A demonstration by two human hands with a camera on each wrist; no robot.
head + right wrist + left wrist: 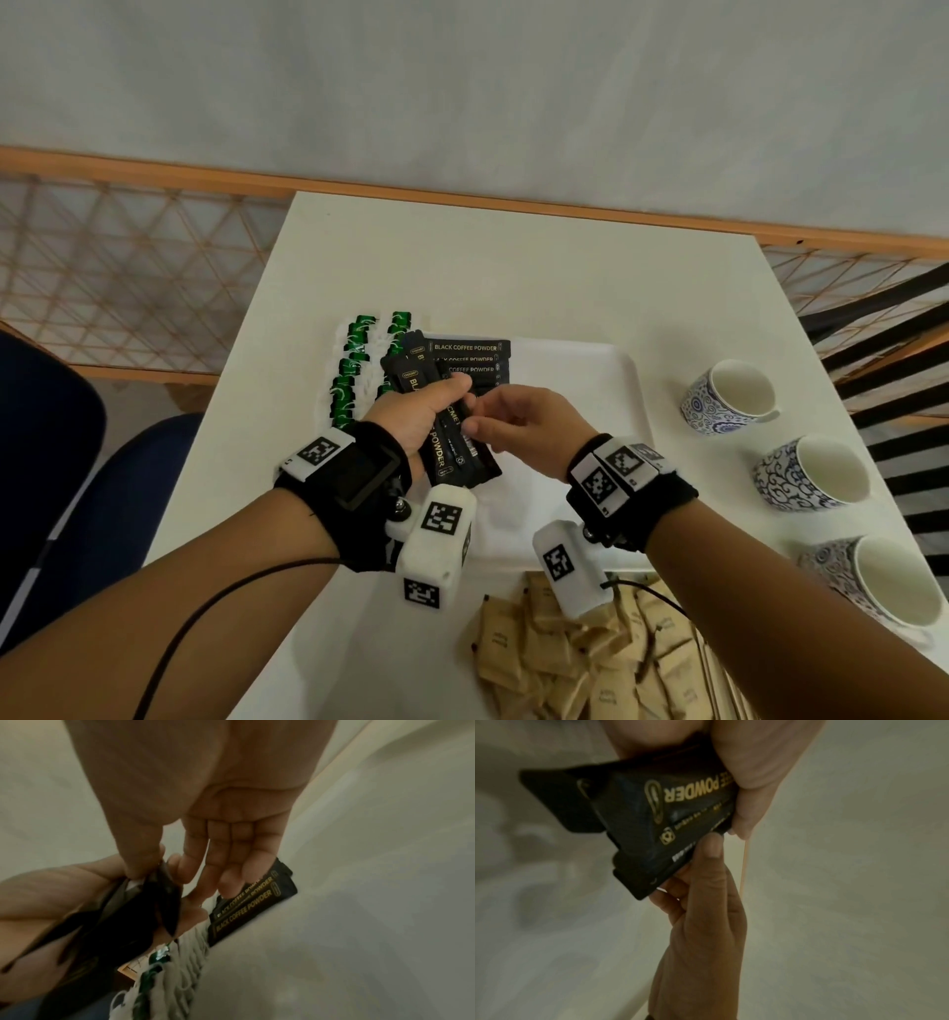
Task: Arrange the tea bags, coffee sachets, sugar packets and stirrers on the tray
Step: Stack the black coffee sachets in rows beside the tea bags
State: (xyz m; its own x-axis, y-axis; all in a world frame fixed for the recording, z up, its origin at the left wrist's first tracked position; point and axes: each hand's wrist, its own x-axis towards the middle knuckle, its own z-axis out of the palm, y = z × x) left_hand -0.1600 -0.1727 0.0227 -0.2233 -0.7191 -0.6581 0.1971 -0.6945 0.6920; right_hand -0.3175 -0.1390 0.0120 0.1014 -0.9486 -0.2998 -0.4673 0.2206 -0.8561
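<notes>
Coffee sachets (452, 437) in left hand (411, 416); right wrist view shows right thumb pinching one.

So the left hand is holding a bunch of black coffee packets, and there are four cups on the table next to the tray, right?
Nearly. The left hand does hold a bunch of black coffee packets, but the head view shows only three cups on the table beside the tray, not four.

We note black coffee sachets (452, 437) fanned upright above the white tray (575, 380); more lie stacked flat (470, 360) on it, beside green tea bags (352, 370).
</notes>
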